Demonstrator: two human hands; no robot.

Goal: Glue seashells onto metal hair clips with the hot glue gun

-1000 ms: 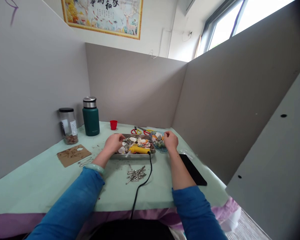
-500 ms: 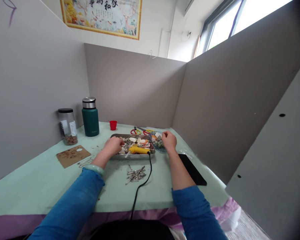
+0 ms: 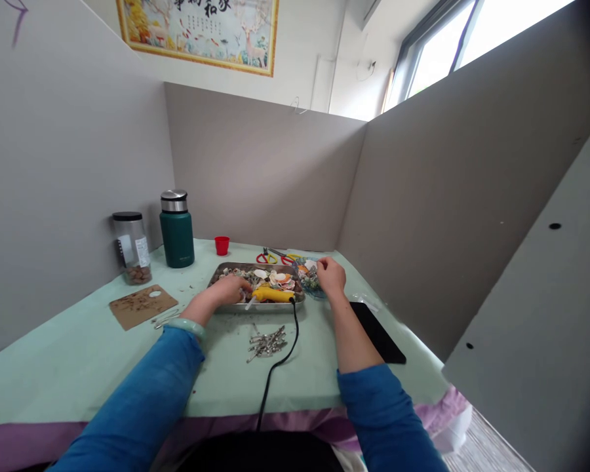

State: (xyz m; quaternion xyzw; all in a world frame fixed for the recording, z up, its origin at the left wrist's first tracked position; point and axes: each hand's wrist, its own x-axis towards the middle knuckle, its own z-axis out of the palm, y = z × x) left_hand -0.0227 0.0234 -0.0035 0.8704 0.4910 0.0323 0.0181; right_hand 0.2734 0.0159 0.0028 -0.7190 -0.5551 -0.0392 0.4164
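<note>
My left hand reaches over the near left part of a metal tray filled with shells. Its fingers stretch down among the shells, and the fingertips are partly hidden. Across the tray's near right side lies a yellow hot glue gun, nozzle to the left, close to those fingers. My right hand is held pinched at the right edge of a clear bluish dish of small shells and bits. What its fingertips hold, if anything, is too small to make out.
A pile of metal clips lies before the tray, beside the black cord. At left stand a green flask, a jar and a brown card. Behind are a red cup and pliers; at right, a black tablet-like slab.
My left hand has moved lower into the tray's shells, and its fingers have extended. My right hand stays nearly still by the dish.
</note>
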